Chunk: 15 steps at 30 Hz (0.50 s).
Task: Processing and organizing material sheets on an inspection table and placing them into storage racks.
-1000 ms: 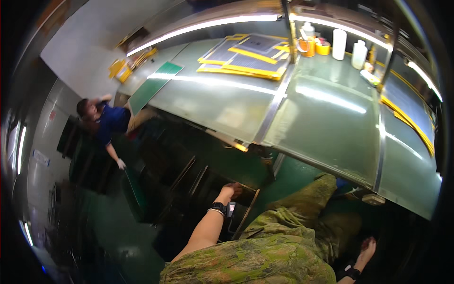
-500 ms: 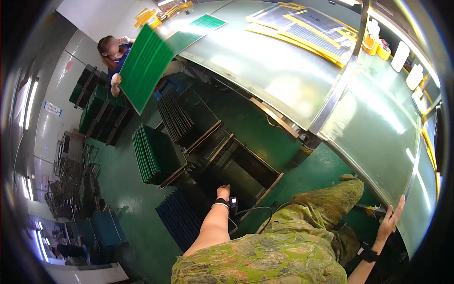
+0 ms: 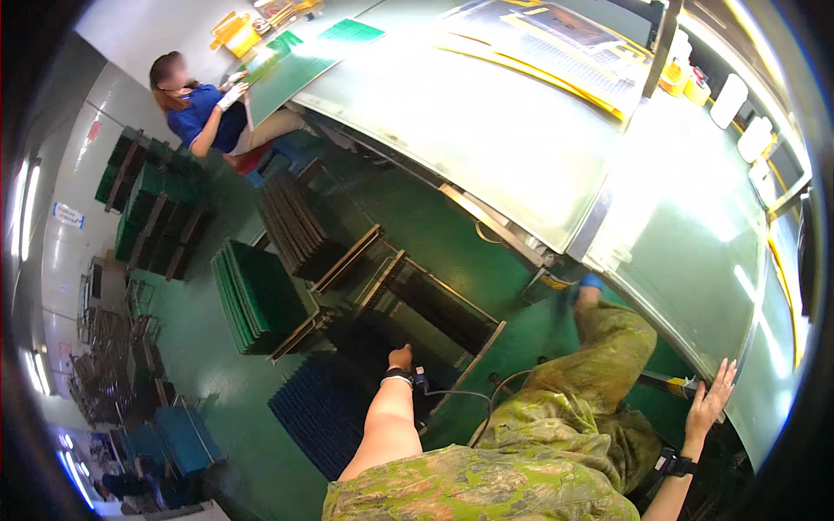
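My left hand (image 3: 400, 358) is closed over the near end of a low wooden-edged rack (image 3: 486, 350); what its fingers hold, if anything, is hidden. A cable runs from the band at that wrist toward my lap. Beside this hand, on its left, stand several dark blue panels (image 3: 314, 408) in a row. My right hand (image 3: 712, 395) rests with fingers stretched out on the edge of the glossy worktable (image 3: 686, 234). A dark band circles the right wrist too.
At the far left a seated co-worker (image 3: 204, 113) holds a green panel (image 3: 291, 87) at the table edge. Green panels (image 3: 256, 300) and brown panels (image 3: 295, 221) stand in racks on the floor. Yellow-edged sheets (image 3: 547, 61) and white bottles (image 3: 730, 100) lie or stand on the table.
The co-worker's green panel has gone from raised and upright to lowered against the table. My view has shifted slightly. My left hand remains at the rack, my right at the table edge.
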Each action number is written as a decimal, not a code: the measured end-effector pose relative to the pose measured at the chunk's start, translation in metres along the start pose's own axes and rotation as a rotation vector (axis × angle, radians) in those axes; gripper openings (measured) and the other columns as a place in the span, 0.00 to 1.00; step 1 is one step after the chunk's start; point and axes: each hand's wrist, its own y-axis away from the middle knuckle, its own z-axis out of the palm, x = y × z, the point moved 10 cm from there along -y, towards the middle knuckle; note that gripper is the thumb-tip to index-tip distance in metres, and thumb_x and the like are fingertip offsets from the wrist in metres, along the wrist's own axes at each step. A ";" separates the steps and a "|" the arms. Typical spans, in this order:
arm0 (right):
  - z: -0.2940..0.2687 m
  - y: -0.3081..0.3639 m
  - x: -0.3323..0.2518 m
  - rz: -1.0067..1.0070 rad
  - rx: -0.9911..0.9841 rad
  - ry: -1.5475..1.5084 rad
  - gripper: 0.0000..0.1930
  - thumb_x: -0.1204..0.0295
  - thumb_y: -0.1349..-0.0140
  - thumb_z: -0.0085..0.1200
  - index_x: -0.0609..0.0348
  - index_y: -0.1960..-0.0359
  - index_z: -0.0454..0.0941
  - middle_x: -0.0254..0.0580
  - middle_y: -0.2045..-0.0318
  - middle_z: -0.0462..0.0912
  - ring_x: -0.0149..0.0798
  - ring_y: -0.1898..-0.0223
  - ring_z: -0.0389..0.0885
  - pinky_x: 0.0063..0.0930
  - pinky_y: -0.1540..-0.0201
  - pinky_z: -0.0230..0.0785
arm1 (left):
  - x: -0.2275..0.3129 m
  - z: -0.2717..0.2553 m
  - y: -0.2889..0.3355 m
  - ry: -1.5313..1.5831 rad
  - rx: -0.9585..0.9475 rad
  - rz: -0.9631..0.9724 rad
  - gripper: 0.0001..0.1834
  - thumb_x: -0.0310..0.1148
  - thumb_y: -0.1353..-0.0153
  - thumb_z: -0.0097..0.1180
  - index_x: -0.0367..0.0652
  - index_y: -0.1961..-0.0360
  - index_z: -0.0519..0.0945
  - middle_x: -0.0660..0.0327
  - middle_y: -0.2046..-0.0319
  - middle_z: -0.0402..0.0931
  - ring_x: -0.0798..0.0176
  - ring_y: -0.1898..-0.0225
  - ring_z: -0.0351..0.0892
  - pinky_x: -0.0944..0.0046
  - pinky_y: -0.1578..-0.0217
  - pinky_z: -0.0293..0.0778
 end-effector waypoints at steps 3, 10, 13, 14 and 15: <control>-0.005 0.000 -0.005 0.025 -0.022 -0.008 0.31 0.71 0.39 0.45 0.52 0.33 0.50 0.45 0.32 0.48 0.45 0.31 0.43 0.43 0.32 0.31 | 0.036 0.024 -0.004 -0.479 -0.141 0.289 0.13 0.34 0.37 0.43 0.36 0.61 0.76 0.47 0.66 0.79 0.46 0.62 0.80 0.50 0.63 0.75; -0.007 -0.009 -0.023 0.035 -0.025 -0.034 0.34 0.74 0.43 0.47 0.53 0.34 0.50 0.45 0.33 0.49 0.45 0.31 0.43 0.43 0.32 0.31 | -0.019 0.012 -0.021 -0.557 -0.139 0.003 0.13 0.33 0.42 0.47 0.39 0.61 0.79 0.46 0.66 0.79 0.48 0.62 0.80 0.51 0.64 0.75; -0.003 -0.008 -0.018 0.046 -0.043 -0.045 0.32 0.70 0.40 0.47 0.53 0.34 0.49 0.44 0.33 0.49 0.45 0.31 0.42 0.43 0.32 0.32 | -0.047 -0.024 -0.010 -0.017 0.081 -0.385 0.13 0.29 0.46 0.50 0.29 0.65 0.79 0.43 0.61 0.78 0.46 0.55 0.77 0.55 0.58 0.75; -0.004 -0.007 -0.015 0.056 -0.027 -0.031 0.32 0.72 0.41 0.47 0.53 0.34 0.50 0.44 0.33 0.49 0.45 0.31 0.43 0.43 0.32 0.32 | -0.018 -0.031 -0.006 -0.106 0.019 -0.323 0.13 0.29 0.47 0.50 0.29 0.65 0.79 0.43 0.61 0.78 0.46 0.55 0.77 0.56 0.57 0.75; -0.006 -0.004 -0.009 0.058 -0.029 -0.026 0.32 0.72 0.41 0.47 0.53 0.34 0.50 0.44 0.33 0.49 0.45 0.31 0.43 0.43 0.32 0.32 | 0.008 -0.046 0.007 -0.196 -0.037 -0.265 0.13 0.29 0.47 0.50 0.29 0.65 0.79 0.43 0.61 0.77 0.46 0.54 0.76 0.56 0.56 0.74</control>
